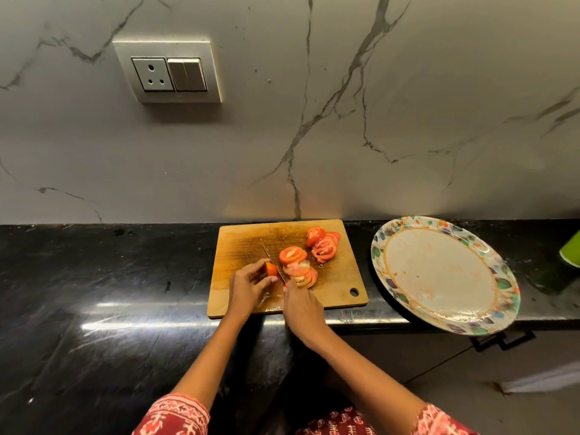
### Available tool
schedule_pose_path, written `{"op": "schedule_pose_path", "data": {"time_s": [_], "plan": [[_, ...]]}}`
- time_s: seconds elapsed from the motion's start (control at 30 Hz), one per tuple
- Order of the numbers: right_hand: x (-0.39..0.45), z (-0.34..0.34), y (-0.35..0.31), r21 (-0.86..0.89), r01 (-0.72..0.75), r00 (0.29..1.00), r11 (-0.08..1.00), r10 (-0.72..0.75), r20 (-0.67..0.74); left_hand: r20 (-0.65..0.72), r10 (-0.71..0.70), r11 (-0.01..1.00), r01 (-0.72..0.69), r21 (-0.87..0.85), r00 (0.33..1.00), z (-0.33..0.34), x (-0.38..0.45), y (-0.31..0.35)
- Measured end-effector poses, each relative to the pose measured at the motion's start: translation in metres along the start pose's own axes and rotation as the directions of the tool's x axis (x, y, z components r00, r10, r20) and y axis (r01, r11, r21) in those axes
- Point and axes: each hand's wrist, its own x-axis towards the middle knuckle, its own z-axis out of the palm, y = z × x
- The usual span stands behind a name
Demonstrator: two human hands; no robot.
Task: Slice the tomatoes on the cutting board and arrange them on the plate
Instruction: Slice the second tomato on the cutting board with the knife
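The left hand [248, 285] pinched the last tomato end [271, 270], steadying it for slicing. The right hand [301, 304] gripped the knife [272, 262]. The plate [381, 246] waited nearby.

Red tomato slices [323, 248], tan board [238, 246], floral-rimmed white plate [499, 279].

Single head-worn wide view, looking forward and down, close over counter [94, 277]

Veined marble wall [345, 120] with a socket plate [169, 73]; glossy black counter [94, 293].
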Motion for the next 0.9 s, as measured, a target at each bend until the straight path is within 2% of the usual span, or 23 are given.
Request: {"op": "schedule_pose_path", "data": {"time_s": [0.3, 0.5, 0.77, 0.9], "plan": [[0.006, 0.008, -0.004, 0.026, -0.011, 1.0, 1.0, 0.011, 0.01, 0.006, -0.03, 0.999, 0.031, -0.043, 1.0, -0.005, -0.006, -0.004], [-0.018, 0.021, 0.018, -0.06, -0.01, 0.998, 0.998, 0.013, 0.056, -0.008, -0.025, 0.998, 0.024, -0.054, 1.0, -0.005, -0.008, -0.005], [-0.013, 0.012, 0.014, 0.033, -0.055, 0.998, 0.998, 0.055, 0.0, 0.016, -0.031, 0.998, 0.032, -0.059, 0.999, -0.01, -0.009, -0.003], [-0.012, -0.003, 0.011, 0.096, -0.006, 0.997, 0.995, 0.013, -0.071, 0.062, 0.007, 1.0, -0.007, -0.004, 0.998, -0.007, -0.01, -0.003]]}}
